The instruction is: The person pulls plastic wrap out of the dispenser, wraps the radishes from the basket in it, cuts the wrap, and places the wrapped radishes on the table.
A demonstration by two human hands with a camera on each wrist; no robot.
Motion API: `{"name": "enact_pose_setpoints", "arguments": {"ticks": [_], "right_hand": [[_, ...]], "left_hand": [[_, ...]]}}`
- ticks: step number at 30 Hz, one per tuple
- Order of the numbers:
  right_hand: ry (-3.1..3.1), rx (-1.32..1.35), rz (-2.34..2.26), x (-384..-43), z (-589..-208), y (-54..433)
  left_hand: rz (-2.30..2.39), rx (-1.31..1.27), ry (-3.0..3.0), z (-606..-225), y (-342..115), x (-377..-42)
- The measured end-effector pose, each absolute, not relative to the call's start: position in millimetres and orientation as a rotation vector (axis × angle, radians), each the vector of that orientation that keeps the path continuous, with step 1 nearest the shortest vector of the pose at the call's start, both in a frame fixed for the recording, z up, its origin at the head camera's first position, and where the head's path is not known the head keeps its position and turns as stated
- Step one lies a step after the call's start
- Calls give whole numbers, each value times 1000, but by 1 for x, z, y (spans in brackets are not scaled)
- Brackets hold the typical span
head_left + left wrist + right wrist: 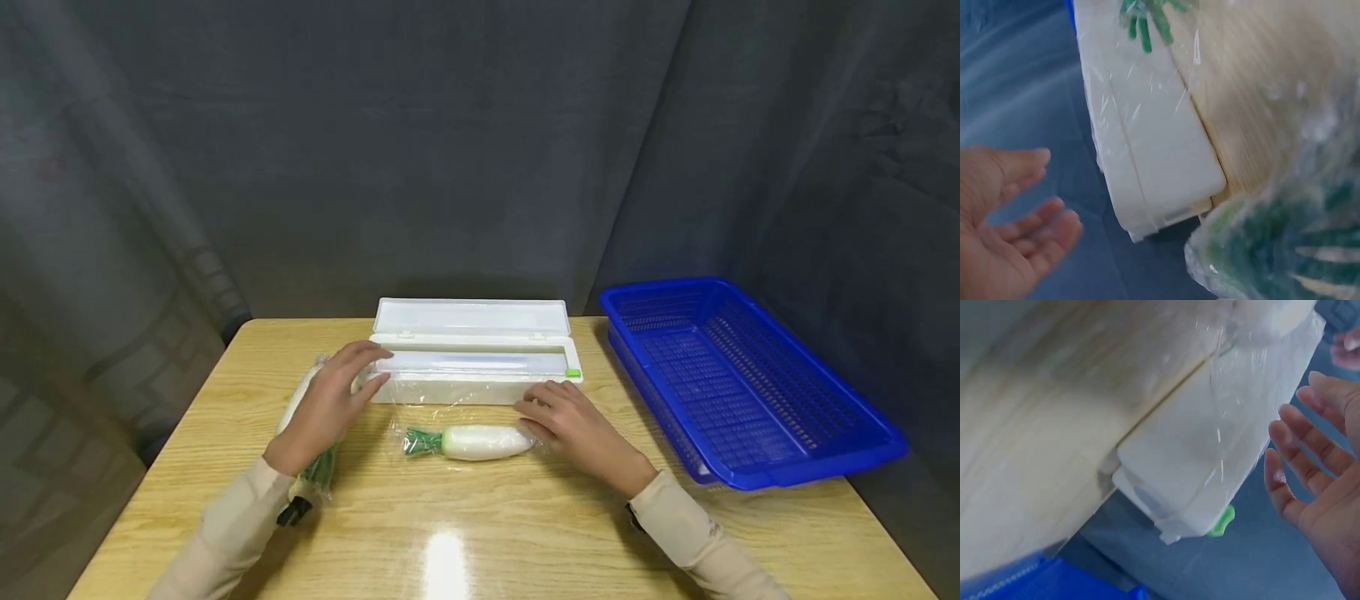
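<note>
A white radish (483, 442) with a green leafy end lies on the table, with clear plastic film (450, 412) over it. The film runs from the front of a white wrap dispenser box (442, 392), whose lid is raised, showing the roll (472, 362). My left hand (330, 404) hovers at the box's left end, thumb and fingers apart. Beneath that arm lies a second radish (1254, 250), wrapped in plastic and partly hidden. Near the radish's tip is my right hand (573, 425), fingers loosely bent; the right wrist view shows nothing held in its palm.
A blue plastic basket (757, 479) stands at the table's right side. The green cutter slider (573, 373) sits at the box's right end. Dark grey curtain (450, 150) hangs behind the wooden table (375, 533).
</note>
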State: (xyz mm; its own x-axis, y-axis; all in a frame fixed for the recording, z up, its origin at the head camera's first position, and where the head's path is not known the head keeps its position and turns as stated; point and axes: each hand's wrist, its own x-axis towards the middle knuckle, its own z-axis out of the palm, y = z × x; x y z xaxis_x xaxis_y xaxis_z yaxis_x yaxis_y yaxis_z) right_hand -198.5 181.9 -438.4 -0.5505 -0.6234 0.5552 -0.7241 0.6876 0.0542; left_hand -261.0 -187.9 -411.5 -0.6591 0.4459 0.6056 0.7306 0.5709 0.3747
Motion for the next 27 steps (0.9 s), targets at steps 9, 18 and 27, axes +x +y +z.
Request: {"name": "enact_pose_setpoints", "arguments": {"ticks": [9,18,27], "right_hand": [[-2355,1102,262,-193,-446,171],[-2499,1087,275,-184,-452,166],[-2475,1094,195,-185,-459,164]], "left_hand": [[-679,-1369,-2154,-420,-156,-242],[-608,-1579,-2177,-441,-135,-228],[-582,-1519,-2383,-456,-128,-222]]}}
